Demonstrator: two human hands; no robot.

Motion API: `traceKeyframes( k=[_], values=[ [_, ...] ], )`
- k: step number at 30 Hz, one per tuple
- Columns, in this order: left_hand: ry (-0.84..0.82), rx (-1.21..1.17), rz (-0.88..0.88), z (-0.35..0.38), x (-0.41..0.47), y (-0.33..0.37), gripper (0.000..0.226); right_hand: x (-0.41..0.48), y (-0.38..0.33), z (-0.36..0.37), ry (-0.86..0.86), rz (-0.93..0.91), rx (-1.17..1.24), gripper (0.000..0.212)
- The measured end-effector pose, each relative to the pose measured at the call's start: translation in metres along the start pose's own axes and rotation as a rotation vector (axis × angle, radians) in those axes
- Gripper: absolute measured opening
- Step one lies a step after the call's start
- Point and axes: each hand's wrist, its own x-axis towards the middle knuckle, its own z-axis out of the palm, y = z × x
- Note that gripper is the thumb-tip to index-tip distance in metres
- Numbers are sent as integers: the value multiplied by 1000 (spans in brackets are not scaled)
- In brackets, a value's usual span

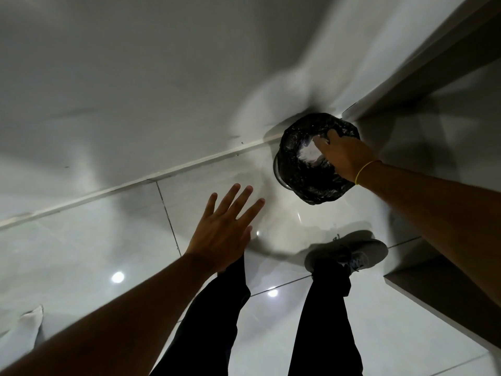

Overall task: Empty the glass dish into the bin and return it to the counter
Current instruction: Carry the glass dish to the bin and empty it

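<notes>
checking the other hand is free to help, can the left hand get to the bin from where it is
Probably yes: the left hand is open and empty over bare floor tiles, beside the bin, with nothing between them. The right hand already covers part of the opening.

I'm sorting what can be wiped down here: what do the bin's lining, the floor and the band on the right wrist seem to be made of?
The bin's lining looks like thin black plastic film: crinkled, with small glints. The floor seems to be glossy glazed tile, pale, mirroring ceiling lights, with dark grout lines. The band on the right wrist looks like a thin yellow elastic or thread; too small to tell which.
</notes>
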Motion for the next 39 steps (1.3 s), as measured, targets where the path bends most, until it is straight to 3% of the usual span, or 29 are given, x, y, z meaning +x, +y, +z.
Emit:
traceKeyframes(
  k=[4,8,12,16,20,25,29,33,37,39],
  values=[
    [-9,4,-2,1,4,0,69,3,2,3,19,-34,-15,105],
    [-28,13,-6,1,7,1,68,7,6,8,13,-32,-13,85],
    [-42,15,-3,1,9,4,69,8,11,15,17,-40,-17,105],
    [-52,42,-9,-1,9,7,70,9,14,18,22,-18,16,83],
    [16,33,23,0,3,9,73,7,13,20,47,38,116,108],
    [34,74,57,-2,3,7,78,1,14,19,42,168,232,92],
    [42,134,85,-24,-3,14,80,-26,12,6,135,488,611,85],
    [74,244,119,-84,-3,34,72,-92,1,-36,338,925,1387,61],
    [143,336,167,-149,1,67,63,-180,-12,-85,454,1043,1956,47],
    [125,352,265,-177,14,82,59,-225,-17,-111,513,1056,2105,44]
  ],
)
